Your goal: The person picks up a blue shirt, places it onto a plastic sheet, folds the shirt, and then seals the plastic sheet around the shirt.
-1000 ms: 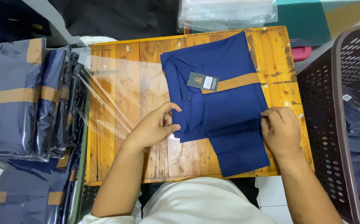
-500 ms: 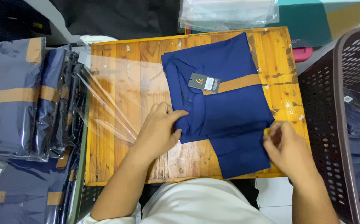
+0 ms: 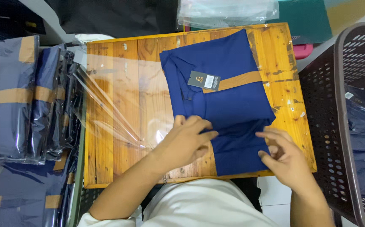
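Obs: folded navy garment [image 3: 228,92] lies flat on the wooden worktop [image 3: 115,105], grey hang tag [image 3: 204,80] and tan band [image 3: 237,80] facing up, both beyond the fingers.

Left hand [image 3: 186,141]: palm down, fingers spread and pressed flat on the near-left edge of the garment; not gripping, only holding the cloth down.

Right hand [image 3: 285,157]: at the near-right corner of the fold, fingers loosely curled. They seem to touch or pinch the cloth edge, but the contact is partly hidden, so I cannot tell if anything is held.

Clear plastic sleeve [image 3: 106,109] lies to the left of the left fingers, its mouth lifted. Bagged navy garments [image 3: 10,96] stacked further left. Dark perforated basket [image 3: 346,126] to the right of the right hand, with more bagged pieces inside.

Risks, as judged:
- the near flap overhangs the worktop edge close to the right fingers; a slack hold could let the fold drop open
- uneven pressure from the left palm could skew the layers
- the tag could catch on the sleeve mouth
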